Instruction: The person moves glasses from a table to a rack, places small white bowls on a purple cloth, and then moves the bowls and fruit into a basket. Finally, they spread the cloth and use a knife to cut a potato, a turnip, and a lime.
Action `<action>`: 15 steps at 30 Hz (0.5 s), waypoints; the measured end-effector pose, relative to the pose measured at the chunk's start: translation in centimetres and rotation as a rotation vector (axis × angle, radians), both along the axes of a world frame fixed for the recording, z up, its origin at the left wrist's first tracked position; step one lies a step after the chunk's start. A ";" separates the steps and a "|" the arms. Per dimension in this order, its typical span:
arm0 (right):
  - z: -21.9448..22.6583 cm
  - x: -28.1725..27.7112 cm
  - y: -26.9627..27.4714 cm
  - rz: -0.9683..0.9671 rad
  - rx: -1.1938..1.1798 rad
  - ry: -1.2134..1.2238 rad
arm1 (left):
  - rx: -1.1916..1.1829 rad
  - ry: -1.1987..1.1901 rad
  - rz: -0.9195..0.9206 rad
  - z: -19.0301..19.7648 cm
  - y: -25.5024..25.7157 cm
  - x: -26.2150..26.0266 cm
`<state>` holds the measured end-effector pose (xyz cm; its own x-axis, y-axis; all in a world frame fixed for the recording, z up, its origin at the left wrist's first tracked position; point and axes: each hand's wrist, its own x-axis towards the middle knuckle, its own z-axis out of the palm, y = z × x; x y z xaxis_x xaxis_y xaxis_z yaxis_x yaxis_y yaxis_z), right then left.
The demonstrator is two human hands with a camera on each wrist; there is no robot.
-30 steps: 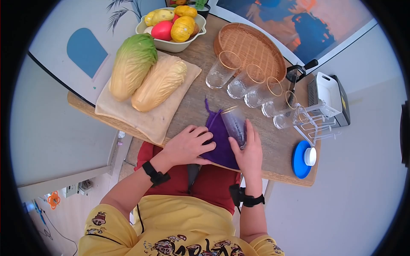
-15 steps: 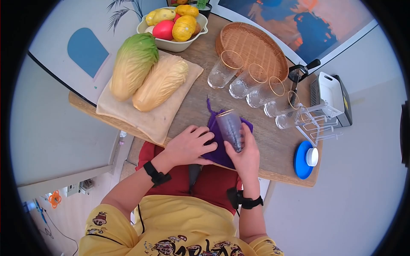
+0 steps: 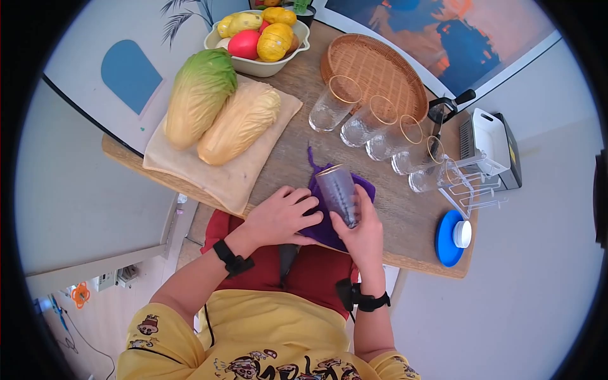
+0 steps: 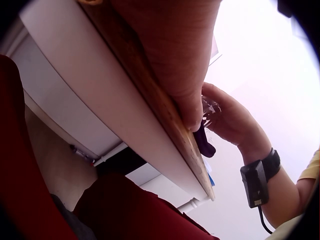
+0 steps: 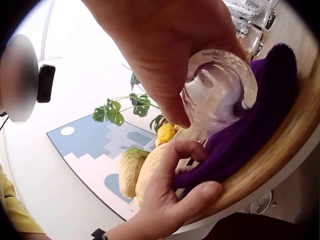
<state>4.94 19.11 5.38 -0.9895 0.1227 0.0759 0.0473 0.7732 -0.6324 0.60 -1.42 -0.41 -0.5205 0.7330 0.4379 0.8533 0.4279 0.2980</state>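
Note:
My right hand grips a clear drinking glass with a gold rim, fingers on one side and thumb on the other. The glass leans over a purple drawstring cloth pouch, its rim pointing away from me. In the right wrist view the round base of the glass faces the camera. At the pouch's left side, my left hand holds the cloth near the table's front edge. Its bent fingers lie over the pouch, with the thumb along the near side.
Several gold-rimmed glasses stand in a row before a woven tray. Two cabbages lie on a beige cushion at left. A white rack and a blue plate are at right; a produce basin stands behind.
My right hand has shifted the glass leftward over the pouch, tilting its rim further left and uncovering the pouch's right corner. My left hand has stayed in place.

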 end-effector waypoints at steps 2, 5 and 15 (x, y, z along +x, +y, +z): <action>-0.5 -0.3 0.8 -0.008 0.023 0.035 | -0.009 -0.012 -0.005 0.1 0.0 0.0; -0.3 -0.4 0.8 0.008 0.037 0.054 | -0.006 -0.012 -0.007 0.1 0.0 0.0; -0.8 -0.4 1.2 0.026 0.227 0.232 | -0.023 0.008 -0.001 0.1 0.0 -0.1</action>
